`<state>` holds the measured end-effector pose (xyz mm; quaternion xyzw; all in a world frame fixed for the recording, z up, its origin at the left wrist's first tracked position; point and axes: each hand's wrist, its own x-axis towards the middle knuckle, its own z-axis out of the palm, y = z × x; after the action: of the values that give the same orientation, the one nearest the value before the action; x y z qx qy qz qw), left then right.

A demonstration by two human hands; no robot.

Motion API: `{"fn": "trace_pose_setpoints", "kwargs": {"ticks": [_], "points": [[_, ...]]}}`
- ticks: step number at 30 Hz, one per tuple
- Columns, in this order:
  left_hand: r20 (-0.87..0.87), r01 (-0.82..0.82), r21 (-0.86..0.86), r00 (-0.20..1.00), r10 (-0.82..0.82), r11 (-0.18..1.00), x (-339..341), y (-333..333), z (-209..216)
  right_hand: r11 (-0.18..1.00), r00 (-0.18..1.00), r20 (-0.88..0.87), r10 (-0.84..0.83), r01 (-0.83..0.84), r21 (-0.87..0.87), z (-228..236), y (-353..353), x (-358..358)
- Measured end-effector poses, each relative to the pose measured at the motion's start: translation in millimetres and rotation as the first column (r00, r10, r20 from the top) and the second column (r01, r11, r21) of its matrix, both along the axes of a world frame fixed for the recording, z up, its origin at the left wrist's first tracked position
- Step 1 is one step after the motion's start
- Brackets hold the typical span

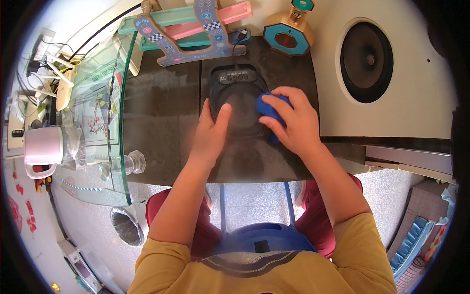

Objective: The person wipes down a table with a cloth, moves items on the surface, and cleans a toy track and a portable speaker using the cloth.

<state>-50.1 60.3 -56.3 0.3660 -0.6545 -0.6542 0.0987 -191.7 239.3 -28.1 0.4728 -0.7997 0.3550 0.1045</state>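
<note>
A small black portable speaker (pixel 238 95) lies flat on the dark tabletop (pixel 161 122), its button row at the far end. My left hand (pixel 211 131) rests on its left side, thumb and fingers pressed against the round grille. My right hand (pixel 290 120) is closed on a blue cloth (pixel 268 108) and presses it onto the speaker's right edge.
Behind the speaker stand a toy ramp with pink and green tracks (pixel 196 29) and a gold and teal bottle (pixel 289 33). A large white loudspeaker box (pixel 377 73) sits at right. A glass table (pixel 98 122) with a pink mug (pixel 43 149) is at left. A blue stool (pixel 262 237) shows below.
</note>
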Motion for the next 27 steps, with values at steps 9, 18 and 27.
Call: {"fn": "trace_pose_setpoints", "kwargs": {"ticks": [9,18,27], "points": [[-0.014,-0.033,0.075,0.999,0.034,0.997,-1,5,8,0.994,0.984,0.146,-0.098,0.103,-0.027,-13,-1,-10],[-0.054,0.072,0.054,0.996,-0.069,0.996,6,-28,21,0.998,0.99,0.14,0.023,-0.015,-0.059,-9,-1,-10],[-0.092,0.039,-0.275,0.994,-0.067,0.961,7,-33,0,0.988,0.987,0.044,0.153,-0.154,0.015,1,-2,-2]]}}
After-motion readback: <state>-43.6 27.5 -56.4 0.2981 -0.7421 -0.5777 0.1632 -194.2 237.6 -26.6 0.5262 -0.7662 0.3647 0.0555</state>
